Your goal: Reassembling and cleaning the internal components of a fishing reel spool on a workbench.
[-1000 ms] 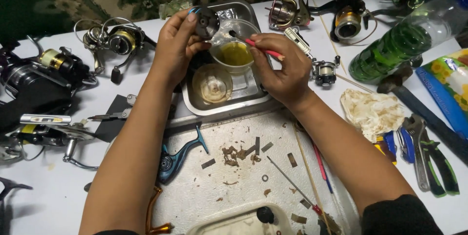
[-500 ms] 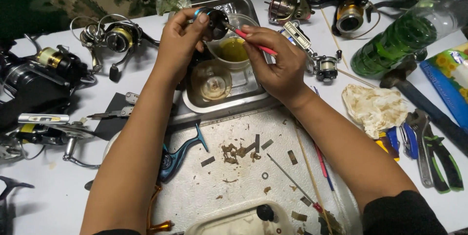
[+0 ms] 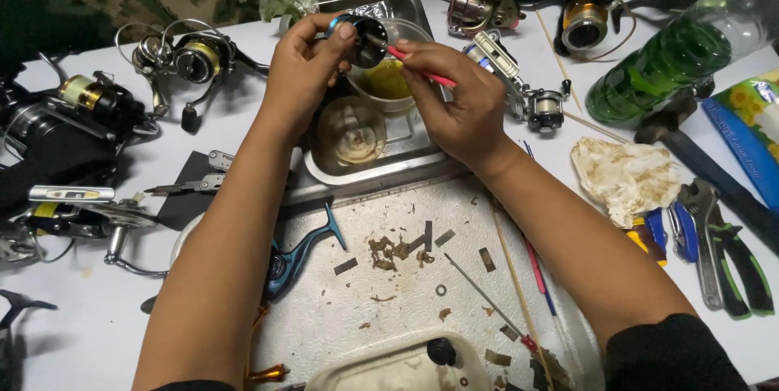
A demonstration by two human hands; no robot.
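My left hand [image 3: 302,75] holds a small dark round reel part [image 3: 367,40] with a blue rim, above a steel tray [image 3: 381,165]. My right hand [image 3: 462,99] grips a thin red-handled brush [image 3: 422,68] whose tip rests inside that part. Just below the part, a clear cup of yellowish liquid [image 3: 388,83] stands in the tray, and a second clear cup [image 3: 350,130] sits nearer me in the same tray.
Several fishing reels [image 3: 188,57] ring the white table. A green bottle [image 3: 673,66], a stained rag [image 3: 626,177], pliers [image 3: 730,253] and a hammer [image 3: 698,160] lie right. A white board [image 3: 406,302] with debris, small parts and a blue reel body [image 3: 294,255] lies near me.
Both hands rose slightly and shifted away from me with the reel part and brush; the brush tip went from the cup's rim into the part.
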